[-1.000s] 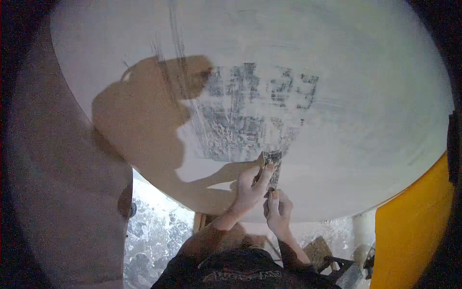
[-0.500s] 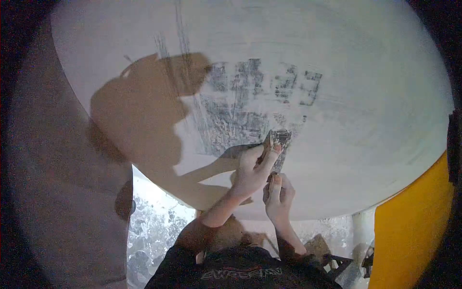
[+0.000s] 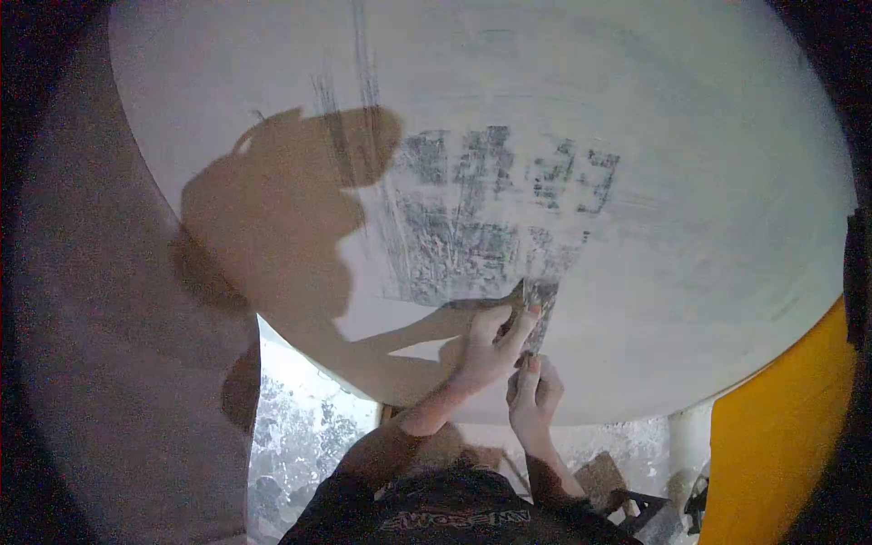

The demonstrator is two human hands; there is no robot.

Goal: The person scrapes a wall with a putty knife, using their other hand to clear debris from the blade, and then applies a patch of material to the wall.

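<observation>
A narrow flat scraper (image 3: 542, 295), mottled dark and white, lies against a large white curved surface (image 3: 690, 272). My left hand (image 3: 498, 343) is closed around its upper part, with the thumb along its face. Lower down, my right hand (image 3: 534, 392) pinches the bottom end of the same tool. Just above its top edge the surface carries dark, patchy marks (image 3: 463, 245) and streaks. My fingers cover part of the tool's length.
A broad shadow (image 3: 272, 209) falls over the left of the white surface. Yellow material (image 3: 772, 436) stands at the right. Below the curved rim show a speckled floor (image 3: 309, 427), a brown block (image 3: 599, 477) and a dark angular frame (image 3: 640, 509).
Both hands and the scraper have slid a little down the surface, towards my body. The whole view has also shifted slightly.
</observation>
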